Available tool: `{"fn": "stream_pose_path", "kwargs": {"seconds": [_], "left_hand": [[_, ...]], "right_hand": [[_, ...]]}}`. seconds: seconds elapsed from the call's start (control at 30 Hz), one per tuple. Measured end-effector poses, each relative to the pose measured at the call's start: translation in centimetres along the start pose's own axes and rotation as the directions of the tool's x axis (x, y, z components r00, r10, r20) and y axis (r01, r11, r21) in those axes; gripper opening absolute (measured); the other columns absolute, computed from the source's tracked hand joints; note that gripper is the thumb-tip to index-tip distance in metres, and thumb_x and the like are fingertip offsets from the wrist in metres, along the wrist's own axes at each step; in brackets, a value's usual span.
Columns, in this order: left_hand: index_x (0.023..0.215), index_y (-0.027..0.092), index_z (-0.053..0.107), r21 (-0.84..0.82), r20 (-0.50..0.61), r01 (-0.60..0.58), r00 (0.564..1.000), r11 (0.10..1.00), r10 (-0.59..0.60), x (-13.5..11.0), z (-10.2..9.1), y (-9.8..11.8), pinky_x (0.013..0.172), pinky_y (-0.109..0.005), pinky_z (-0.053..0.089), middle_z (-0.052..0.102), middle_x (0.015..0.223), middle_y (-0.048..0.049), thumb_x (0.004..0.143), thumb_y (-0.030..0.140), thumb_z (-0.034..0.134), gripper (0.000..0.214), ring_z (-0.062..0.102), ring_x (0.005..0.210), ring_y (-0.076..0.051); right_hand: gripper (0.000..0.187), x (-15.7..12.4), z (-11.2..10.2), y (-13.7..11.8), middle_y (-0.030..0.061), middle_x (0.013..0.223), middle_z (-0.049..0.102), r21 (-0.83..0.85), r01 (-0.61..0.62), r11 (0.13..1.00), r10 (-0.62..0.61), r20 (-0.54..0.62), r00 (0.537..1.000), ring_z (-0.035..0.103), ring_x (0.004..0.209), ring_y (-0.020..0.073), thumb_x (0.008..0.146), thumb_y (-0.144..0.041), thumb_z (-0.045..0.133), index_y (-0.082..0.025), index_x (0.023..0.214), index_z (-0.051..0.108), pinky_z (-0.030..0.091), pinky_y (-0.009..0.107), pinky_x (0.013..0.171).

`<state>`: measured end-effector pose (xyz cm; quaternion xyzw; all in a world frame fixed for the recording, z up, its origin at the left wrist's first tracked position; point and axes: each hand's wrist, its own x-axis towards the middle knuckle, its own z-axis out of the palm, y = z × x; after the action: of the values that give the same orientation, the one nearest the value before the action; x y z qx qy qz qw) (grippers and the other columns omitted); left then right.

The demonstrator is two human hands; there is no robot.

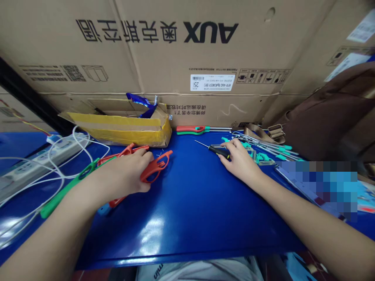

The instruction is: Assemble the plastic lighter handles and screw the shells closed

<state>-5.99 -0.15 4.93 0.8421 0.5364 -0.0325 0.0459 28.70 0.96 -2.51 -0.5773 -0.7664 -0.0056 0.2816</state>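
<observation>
At the left of the blue table, my left hand (pixel 136 168) is closed around a red plastic lighter casing (pixel 155 168) with a trigger loop. More red casing pieces (pixel 118 154) and a long green casing (pixel 63 195) lie under and beside that hand. My right hand (pixel 237 156) has its fingers on the black handle of a small screwdriver (pixel 218 150), whose thin shaft points left and away. Just behind the right hand are teal plastic parts (pixel 260 158). An assembled red and green long lighter (pixel 191 130) with a metal tube lies at the back.
A yellow-taped cardboard box (pixel 125 130) stands at the back left. White cables loop over a power strip (pixel 38 162). Metal rods (pixel 260 144) are piled at the right, near a brown bag (pixel 322 113) and a phone-like device (pixel 307 191). Large cardboard (pixel 146 58) walls the rear.
</observation>
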Motion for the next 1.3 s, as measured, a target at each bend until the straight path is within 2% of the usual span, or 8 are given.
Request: {"fn": "stream_pose_path", "kwargs": {"seconds": [0.07, 0.17, 0.23, 0.33, 0.53, 0.93, 1.1, 1.3], "left_hand": [[0.104, 0.019, 0.063, 0.016, 0.061, -0.031, 0.998, 0.999, 0.03, -0.2, -0.3, 1.8, 0.079, -0.042, 0.053, 0.066, 0.113, -0.0123, 0.068, 0.031, 0.069, 0.039, 0.068, 0.094, -0.034], [0.116, 0.021, 0.061, -0.135, 0.051, -0.175, 0.982, 0.975, 0.184, 0.1, 0.3, 4.7, 0.085, -0.041, 0.052, 0.067, 0.113, -0.0079, 0.072, 0.024, 0.071, 0.045, 0.066, 0.102, -0.031], [0.128, 0.021, 0.059, -0.23, 0.0, -0.261, 0.963, 0.938, 0.268, 0.6, 1.6, 6.2, 0.092, -0.041, 0.051, 0.067, 0.12, -0.0078, 0.074, 0.02, 0.073, 0.056, 0.065, 0.108, -0.03], [0.13, 0.022, 0.059, -0.392, -0.112, -0.368, 0.929, 0.843, 0.354, 1.6, 4.0, 7.2, 0.097, -0.038, 0.05, 0.066, 0.125, -0.0074, 0.083, 0.02, 0.072, 0.049, 0.063, 0.114, -0.027], [0.132, 0.019, 0.059, -0.487, -0.28, -0.455, 0.89, 0.745, 0.361, 2.8, 6.4, 6.9, 0.098, -0.038, 0.05, 0.068, 0.125, -0.0084, 0.083, 0.027, 0.08, 0.053, 0.062, 0.111, -0.024], [0.124, 0.021, 0.065, -0.569, -0.322, -0.355, 0.926, 0.741, 0.196, 3.6, 6.9, 6.2, 0.092, -0.038, 0.049, 0.071, 0.105, -0.003, 0.079, 0.027, 0.083, 0.049, 0.064, 0.098, -0.022], [0.126, 0.022, 0.062, -0.536, -0.366, -0.329, 0.921, 0.777, 0.137, 3.6, 7.1, 6.5, 0.091, -0.039, 0.048, 0.073, 0.101, -0.0011, 0.081, 0.028, 0.081, 0.049, 0.063, 0.093, -0.021], [0.131, 0.023, 0.058, -0.57, -0.365, -0.319, 0.924, 0.758, 0.115, 3.6, 7.4, 6.5, 0.082, -0.033, 0.051, 0.071, 0.104, -0.0009, 0.084, 0.025, 0.076, 0.051, 0.063, 0.083, -0.016]], "right_hand": [[0.035, -0.2, -0.7, -0.9, 0.0143, 0.121, 0.055, 0.003, 0.003, 1.0, -0.003, -0.026, 1.0, 0.065, 0.089, 0.0266, 0.094, -0.036, 0.059, -0.019, 0.124, 0.061, 0.057, 0.045, 0.076], [0.042, -0.6, -2.0, -2.4, 0.0117, 0.124, 0.056, 0.218, 0.205, 0.954, -0.218, 0.039, 0.975, 0.062, 0.104, 0.0256, 0.095, -0.042, 0.062, -0.023, 0.132, 0.056, 0.055, 0.041, 0.086], [0.046, -0.9, -2.6, -3.1, 0.0104, 0.125, 0.058, 0.305, 0.367, 0.879, -0.422, 0.141, 0.896, 0.057, 0.114, 0.0266, 0.093, -0.046, 0.066, -0.025, 0.132, 0.056, 0.05, 0.044, 0.097], [0.047, -1.3, -3.0, -3.6, 0.0093, 0.123, 0.061, 0.316, 0.444, 0.838, -0.533, 0.301, 0.791, 0.056, 0.114, 0.027, 0.088, -0.049, 0.072, -0.025, 0.127, 0.059, 0.045, 0.046, 0.1], [0.033, -1.4, -2.6, -2.9, 0.008, 0.117, 0.066, 0.281, 0.371, 0.885, -0.459, 0.396, 0.795, 0.058, 0.108, 0.0248, 0.091, -0.031, 0.07, -0.022, 0.121, 0.059, 0.044, 0.041, 0.093], [0.038, -0.4, -4.1, -1.3, 0.0061, 0.1, 0.069, 0.353, -0.002, 0.936, -0.207, 0.555, 0.806, 0.062, 0.086, 0.0196, 0.082, -0.041, 0.076, -0.018, 0.112, 0.069, 0.049, 0.033, 0.079], [0.031, -0.1, -3.7, -1.5, 0.0042, 0.085, 0.07, 0.441, -0.285, 0.851, 0.027, 0.506, 0.862, 0.061, 0.072, 0.0171, 0.087, -0.048, 0.065, -0.018, 0.095, 0.069, 0.047, 0.03, 0.066], [0.042, 0.1, -4.2, -2.1, -0.0067, 0.051, 0.046, 0.535, -0.373, 0.758, 0.123, 0.444, 0.887, 0.039, 0.043, 0.0101, 0.096, -0.057, 0.049, -0.022, 0.074, 0.052, 0.032, 0.026, 0.047]]}}
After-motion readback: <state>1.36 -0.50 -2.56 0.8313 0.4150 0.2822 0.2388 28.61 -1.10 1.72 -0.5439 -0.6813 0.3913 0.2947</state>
